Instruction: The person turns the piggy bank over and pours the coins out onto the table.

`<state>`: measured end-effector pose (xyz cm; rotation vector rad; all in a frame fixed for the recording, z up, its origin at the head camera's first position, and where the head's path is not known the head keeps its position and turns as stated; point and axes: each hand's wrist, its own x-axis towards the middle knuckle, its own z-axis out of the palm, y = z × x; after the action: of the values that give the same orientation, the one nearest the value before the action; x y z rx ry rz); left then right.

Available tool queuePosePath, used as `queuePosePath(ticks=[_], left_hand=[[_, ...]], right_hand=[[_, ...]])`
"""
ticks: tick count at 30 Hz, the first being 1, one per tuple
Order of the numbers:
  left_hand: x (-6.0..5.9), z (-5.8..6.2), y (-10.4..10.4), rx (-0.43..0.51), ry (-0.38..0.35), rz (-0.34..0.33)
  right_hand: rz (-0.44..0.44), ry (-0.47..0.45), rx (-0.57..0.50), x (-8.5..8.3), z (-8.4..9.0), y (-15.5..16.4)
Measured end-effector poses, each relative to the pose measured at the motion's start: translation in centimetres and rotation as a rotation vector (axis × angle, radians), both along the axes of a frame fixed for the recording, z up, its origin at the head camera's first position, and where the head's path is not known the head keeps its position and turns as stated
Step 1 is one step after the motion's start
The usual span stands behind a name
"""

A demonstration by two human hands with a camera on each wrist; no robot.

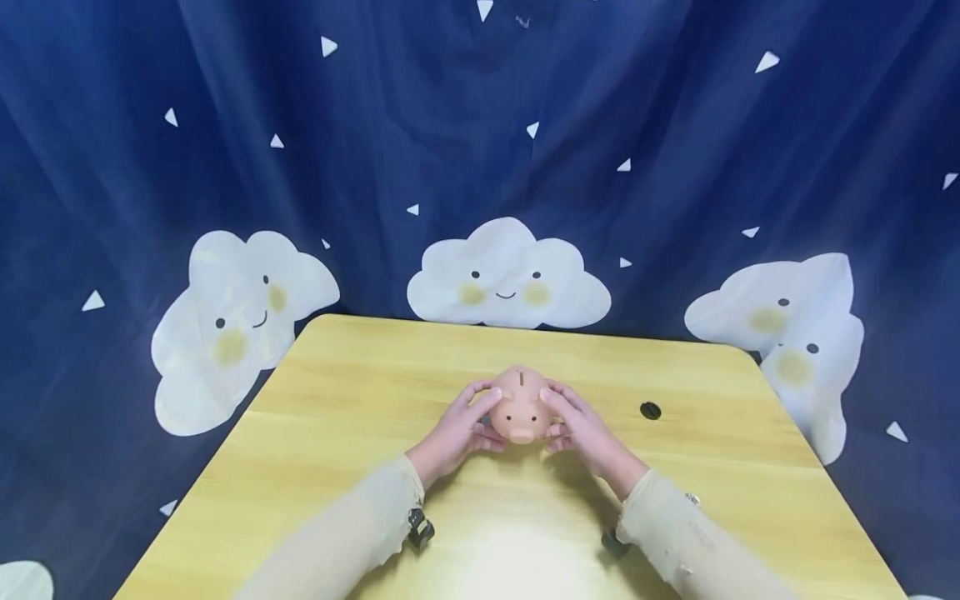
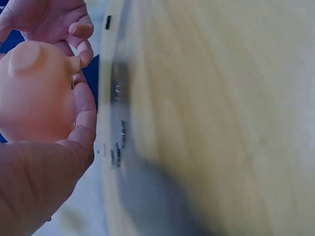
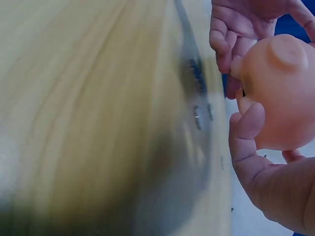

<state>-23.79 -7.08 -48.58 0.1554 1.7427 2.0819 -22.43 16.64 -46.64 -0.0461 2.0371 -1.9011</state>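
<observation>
A pink piggy bank (image 1: 521, 408) is held between both hands above the table, its snout toward the head camera and its coin slot facing up. My left hand (image 1: 461, 425) grips its left side, thumb by the ear and other fingers lower down. On the opposite side my right hand (image 1: 588, 425) grips it the same way. Under the piggy bank (image 3: 285, 98), the right wrist view shows a dark spot on its underside. Several small silvery pieces (image 2: 118, 147), blurred, lie on the tabletop below; the piggy bank and hands hide them from the head view.
A small black round piece (image 1: 650, 410) lies on the wooden table (image 1: 337, 400), right of the hands. Behind the table hangs a dark blue curtain (image 1: 450, 100) with white clouds and triangles. Black devices (image 1: 420, 529) sit at the wrists below the light sleeves.
</observation>
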Motion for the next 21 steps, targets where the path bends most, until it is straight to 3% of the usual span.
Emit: queuePosePath(ticks=[3,15,21], left_hand=[[-0.2,-0.7,-0.1,0.030,0.011,0.006],[-0.4,-1.5,-0.4,-0.003,-0.039,-0.024],[-0.4,-1.2,-0.4,-0.045,-0.094,-0.042]], right_hand=[[-0.035,-0.003,-0.016,-0.2,-0.4,-0.2],[-0.038,-0.049,0.014,-0.2,-0.8,-0.6],[-0.054,-0.146,0.016,-0.4,-0.6,-0.8]])
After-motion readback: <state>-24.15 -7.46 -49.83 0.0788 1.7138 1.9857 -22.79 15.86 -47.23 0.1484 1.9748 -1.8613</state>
